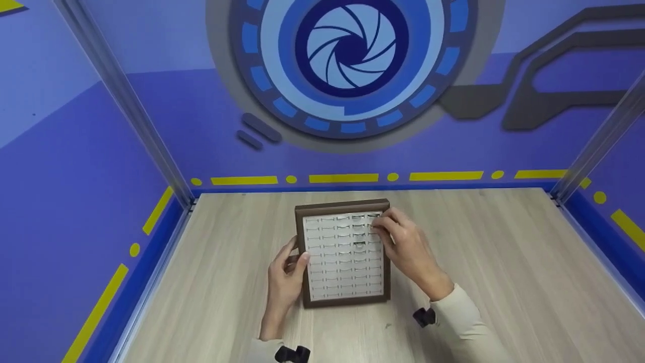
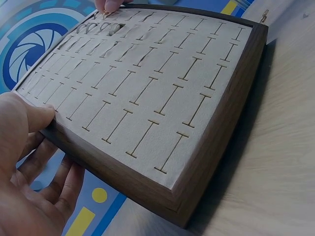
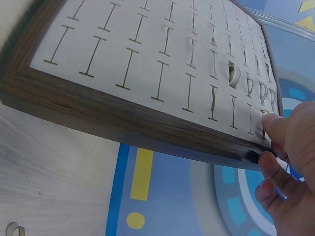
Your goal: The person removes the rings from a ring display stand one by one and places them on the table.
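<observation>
A ring display tray (image 1: 344, 297) with a brown wooden frame and a white slotted pad stands tilted up over the table. My left hand (image 1: 286, 277) grips its left side, thumb on the front edge and fingers behind. Several silver-coloured rings (image 3: 234, 74) sit in one column of slots near the upper right. At the top of the outer right column, my right hand (image 1: 405, 244) pinches a small gold-coloured ring (image 2: 105, 14) at a slot. In the right wrist view the thumb covers part of that ring, close to the pad.
A loose ring (image 3: 15, 229) lies on the wooden table (image 1: 227, 282). A small gold clasp (image 2: 265, 16) sticks out from the tray's frame. Blue printed panels (image 1: 166, 126) enclose the back and sides, with metal posts (image 1: 131, 101) at the corners.
</observation>
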